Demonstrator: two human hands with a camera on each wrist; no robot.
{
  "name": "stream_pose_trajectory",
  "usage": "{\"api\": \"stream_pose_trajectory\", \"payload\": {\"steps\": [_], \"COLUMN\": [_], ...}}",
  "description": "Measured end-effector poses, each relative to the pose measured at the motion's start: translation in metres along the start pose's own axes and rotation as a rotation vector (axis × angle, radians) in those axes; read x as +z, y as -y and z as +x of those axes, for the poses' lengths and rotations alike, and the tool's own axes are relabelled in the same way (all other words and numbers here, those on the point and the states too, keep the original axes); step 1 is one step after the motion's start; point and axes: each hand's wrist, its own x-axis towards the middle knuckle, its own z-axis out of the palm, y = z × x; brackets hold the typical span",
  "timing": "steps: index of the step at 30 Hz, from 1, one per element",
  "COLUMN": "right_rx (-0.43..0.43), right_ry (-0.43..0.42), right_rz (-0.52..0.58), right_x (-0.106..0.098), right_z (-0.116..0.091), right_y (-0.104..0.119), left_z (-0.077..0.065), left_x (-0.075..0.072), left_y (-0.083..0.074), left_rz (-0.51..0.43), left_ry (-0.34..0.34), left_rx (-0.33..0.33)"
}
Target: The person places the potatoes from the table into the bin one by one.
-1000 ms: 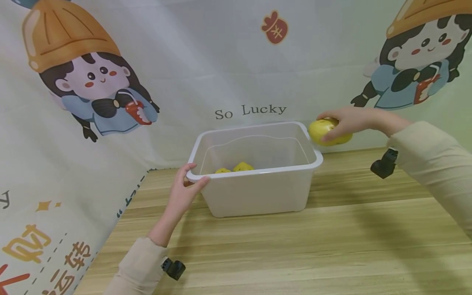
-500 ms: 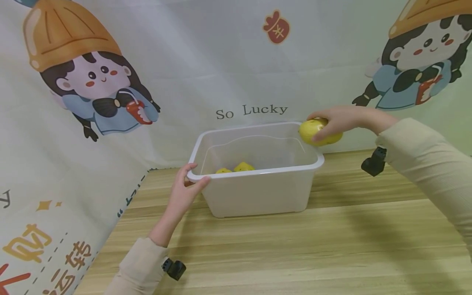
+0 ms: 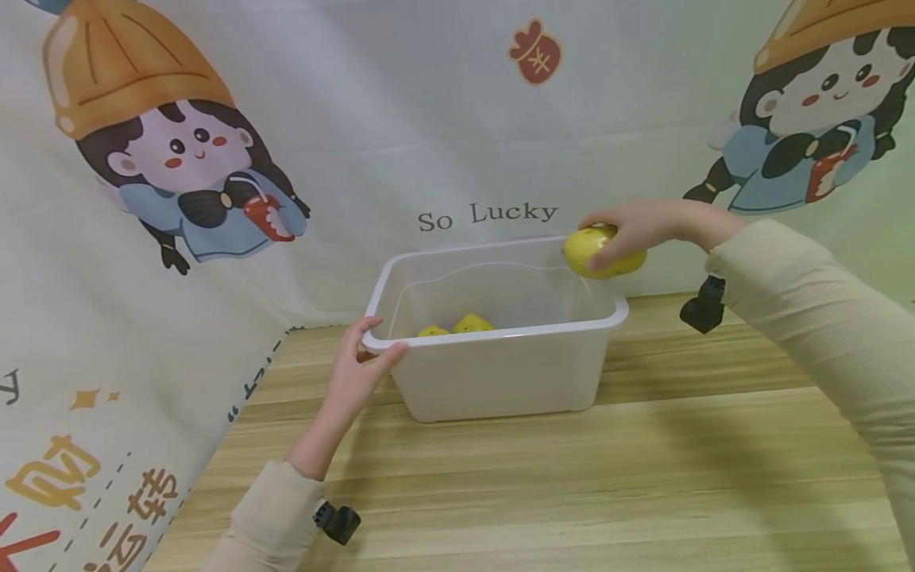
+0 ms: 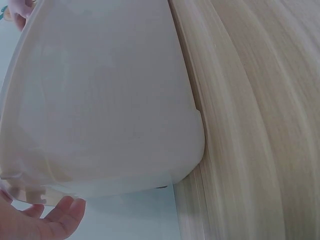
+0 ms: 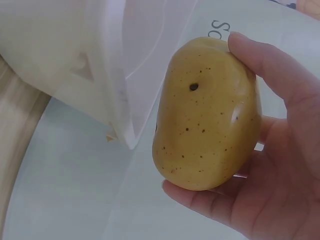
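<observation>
A white plastic storage bin [image 3: 500, 377] stands upright on the table. My left hand [image 3: 353, 369] grips its left front corner, thumb on the front of the rim and fingers around the side; in the left wrist view the fingertips [image 4: 75, 210] lie under the rim. With thumb and fingers my right hand [image 3: 661, 222] holds a yellow potato [image 3: 625, 264] over the bin's right end. Dark specks and one bigger dark spot show on the potato [image 5: 207, 115] in the right wrist view. Two more yellow items [image 3: 472, 323] lie inside the bin, mostly hidden by its front wall.
The bin rests on a wood-grain table [image 3: 543, 492]. Close behind it hangs a pale printed cloth [image 3: 400, 119] with cartoon figures and lettering, which also runs along the left side. A small black camera [image 3: 704, 306] is fixed at the right sleeve, another camera [image 3: 337, 522] at the left.
My right hand has carried the potato leftward, from outside the bin's right edge to above its right end. The left hand and the bin stay where they were.
</observation>
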Motion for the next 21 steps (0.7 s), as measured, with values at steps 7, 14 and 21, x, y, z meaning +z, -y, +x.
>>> {"api": "stream_pose_trajectory", "payload": {"steps": [7, 14, 21], "right_rx": [-0.019, -0.020, -0.002], "right_ry": [-0.008, 0.018, 0.058], "right_rz": [-0.021, -0.032, -0.026], "right_x": [-0.003, -0.003, -0.004], "right_z": [0.009, 0.018, 0.028], "right_y": [0.007, 0.013, 0.016], "left_z": [-0.001, -0.001, 0.001], "left_x": [-0.001, 0.000, 0.000], "left_y": [0.000, 0.000, 0.001], "left_rz": [0.008, 0.002, 0.003], "left_ry": [-0.004, -0.002, -0.009], "left_rx": [-0.004, -0.006, -0.007]}}
